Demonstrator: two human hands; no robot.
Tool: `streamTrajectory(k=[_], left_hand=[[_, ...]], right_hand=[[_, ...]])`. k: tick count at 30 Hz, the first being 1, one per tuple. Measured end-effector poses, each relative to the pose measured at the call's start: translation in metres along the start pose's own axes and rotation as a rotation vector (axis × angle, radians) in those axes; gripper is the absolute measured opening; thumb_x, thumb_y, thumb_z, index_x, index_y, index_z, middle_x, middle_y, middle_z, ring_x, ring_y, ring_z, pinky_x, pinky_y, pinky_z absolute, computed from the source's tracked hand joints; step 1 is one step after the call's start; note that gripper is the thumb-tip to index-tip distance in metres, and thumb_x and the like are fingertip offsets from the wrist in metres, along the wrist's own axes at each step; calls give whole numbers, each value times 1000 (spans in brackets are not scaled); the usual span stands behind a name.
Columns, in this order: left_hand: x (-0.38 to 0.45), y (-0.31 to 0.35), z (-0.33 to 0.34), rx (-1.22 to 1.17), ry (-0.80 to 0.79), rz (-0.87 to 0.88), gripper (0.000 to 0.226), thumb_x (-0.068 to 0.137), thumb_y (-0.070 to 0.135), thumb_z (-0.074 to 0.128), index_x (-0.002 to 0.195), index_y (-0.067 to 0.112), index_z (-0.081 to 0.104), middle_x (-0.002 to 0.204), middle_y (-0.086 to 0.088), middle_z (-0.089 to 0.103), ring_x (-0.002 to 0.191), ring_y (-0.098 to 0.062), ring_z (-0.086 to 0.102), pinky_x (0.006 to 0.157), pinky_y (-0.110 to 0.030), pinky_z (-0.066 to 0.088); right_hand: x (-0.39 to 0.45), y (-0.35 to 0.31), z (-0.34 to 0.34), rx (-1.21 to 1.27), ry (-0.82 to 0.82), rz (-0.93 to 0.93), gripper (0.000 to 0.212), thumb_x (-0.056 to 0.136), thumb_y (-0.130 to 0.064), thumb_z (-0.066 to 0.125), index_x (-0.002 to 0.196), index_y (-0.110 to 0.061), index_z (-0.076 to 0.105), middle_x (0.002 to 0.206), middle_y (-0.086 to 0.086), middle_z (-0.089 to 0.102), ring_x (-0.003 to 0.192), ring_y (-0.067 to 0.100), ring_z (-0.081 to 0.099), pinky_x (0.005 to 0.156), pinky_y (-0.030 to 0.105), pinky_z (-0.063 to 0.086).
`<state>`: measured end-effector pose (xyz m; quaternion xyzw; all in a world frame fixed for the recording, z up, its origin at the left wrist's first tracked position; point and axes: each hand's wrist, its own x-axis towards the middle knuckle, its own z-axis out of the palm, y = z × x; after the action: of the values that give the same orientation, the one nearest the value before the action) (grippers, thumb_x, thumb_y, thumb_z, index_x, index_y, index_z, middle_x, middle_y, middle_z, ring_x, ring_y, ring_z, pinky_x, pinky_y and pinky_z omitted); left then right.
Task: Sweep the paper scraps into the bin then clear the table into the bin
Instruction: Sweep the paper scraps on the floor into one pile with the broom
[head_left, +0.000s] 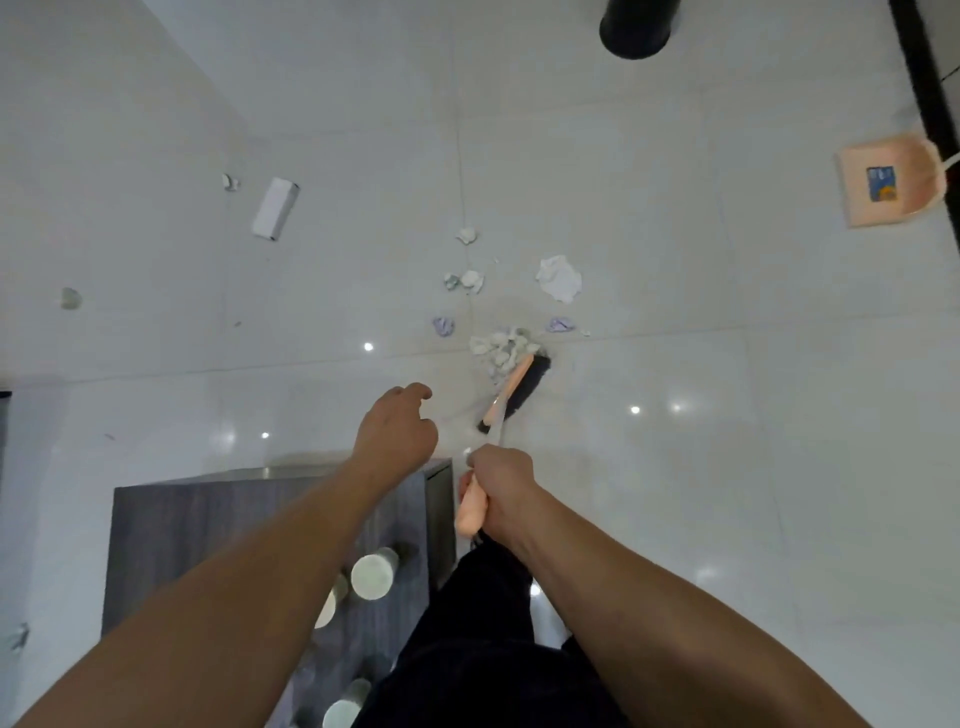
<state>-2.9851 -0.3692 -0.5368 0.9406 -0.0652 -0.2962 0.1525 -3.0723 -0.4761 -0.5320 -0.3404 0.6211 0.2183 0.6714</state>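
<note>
While the right hand (501, 480) curls tight around the peach handle of the broom (511, 391), the left hand (397, 434) hangs in the air just beside it with loosely bent fingers, holding nothing. From the right fist the thin shaft slants down to the broom's dark bristle head, which rests on the white tiled floor (727, 467). Touching the far end of the bristles lies a small heap of white paper scraps (500, 348). Just beyond it, two purplish crumpled bits (444, 326) sit on either side, then more white wads (470, 280) and one larger crumpled sheet (559, 278). Farther left, well apart from the heap, a white box (275, 208) lies on the floor with a tiny scrap near it. A peach dustpan (891, 182) lies far off at the right edge, and a black round bin (636, 26) stands at the top of the view. Below the left forearm is a dark wood-grain counter (182, 530) carrying several pale upright cups (374, 574). Dark trousers show between the arms.
</note>
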Motion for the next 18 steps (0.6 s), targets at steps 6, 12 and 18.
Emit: streamTrajectory(k=[6,12,18], left_hand=[[23,-31,-23,-43,-1,-47,45,87,16,52,132,19,53,123,-5,58,108,-22,56,88,-30,43],[44,-33,-38,-77,-1,-106,43,87,18,52,130,20,54,121,-4,59,108,-21,55,86,-28,39],[64,2,-45,-140,-6,-67,44,88,16,52,131,19,54,123,-4,58,110,-20,54,85,-25,36]], right_hand=[[-5,-50,45,-92,-128,-38,5,92,-4,57,88,-4,55,60,11,50,41,17,45,37,19,38],[-17,-92,48,-92,-81,-86,8,92,-2,59,84,-4,56,59,9,50,37,16,42,37,18,37],[-4,-131,9,-101,129,-167,12,90,2,51,80,-4,53,66,13,50,35,19,46,37,18,37]])
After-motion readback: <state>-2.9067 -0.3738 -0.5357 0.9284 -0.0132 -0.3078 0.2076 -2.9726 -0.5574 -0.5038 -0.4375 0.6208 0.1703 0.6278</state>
